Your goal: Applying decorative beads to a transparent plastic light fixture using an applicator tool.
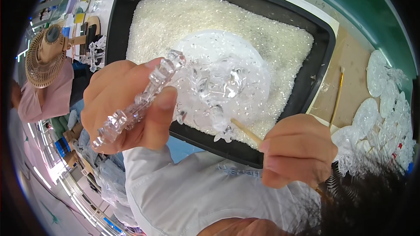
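My left hand is closed on a knobbly clear branch-shaped piece, pinched between thumb and fingers. Just right of it, a clear moulded figure with curved, shiny parts lies over a round, frosted disc; whether the branch piece is joined to them I cannot tell. My right hand grips a thin wooden stick. The stick's tip is at the near edge of the clear figure, seemingly touching it. Beneath these is a black tray of glittering, whitish clear granules.
To the right, a slim brush lies on a brown board, beside a heap of clear round-based pieces. More clear parts stand left of the tray. Farther left are a beige fan and a person in pink clothing.
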### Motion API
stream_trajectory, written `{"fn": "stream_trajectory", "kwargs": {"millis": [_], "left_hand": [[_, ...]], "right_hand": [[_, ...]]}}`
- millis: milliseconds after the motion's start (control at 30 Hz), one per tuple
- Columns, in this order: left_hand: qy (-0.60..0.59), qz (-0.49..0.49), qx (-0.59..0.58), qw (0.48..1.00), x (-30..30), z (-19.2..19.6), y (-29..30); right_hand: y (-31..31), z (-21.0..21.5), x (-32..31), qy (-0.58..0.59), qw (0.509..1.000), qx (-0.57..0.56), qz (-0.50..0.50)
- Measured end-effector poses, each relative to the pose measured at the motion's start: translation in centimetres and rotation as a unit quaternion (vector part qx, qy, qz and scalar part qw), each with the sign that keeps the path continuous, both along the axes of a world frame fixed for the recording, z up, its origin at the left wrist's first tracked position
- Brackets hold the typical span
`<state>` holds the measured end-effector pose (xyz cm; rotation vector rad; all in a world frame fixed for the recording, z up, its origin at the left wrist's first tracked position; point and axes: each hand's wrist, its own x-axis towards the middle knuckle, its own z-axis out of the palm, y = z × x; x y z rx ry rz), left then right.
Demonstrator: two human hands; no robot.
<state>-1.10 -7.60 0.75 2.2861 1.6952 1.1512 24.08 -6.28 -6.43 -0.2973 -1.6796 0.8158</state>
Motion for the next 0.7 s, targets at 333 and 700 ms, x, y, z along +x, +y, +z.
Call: {"fn": "stream_trajectory", "kwargs": {"millis": [333,700], "left_hand": [[-0.101,0.052,0.037,0.993,0.6,-1.7,-0.3],[-0.071,0.021,0.076,0.994,0.5,-1.7,0.9]], "right_hand": [[-0.8,0.2,0.0,-0.002,0.999,-0.047,-0.002],[-0.2,0.4,-0.3,0.007,0.999,-0.038,-0.022]]}}
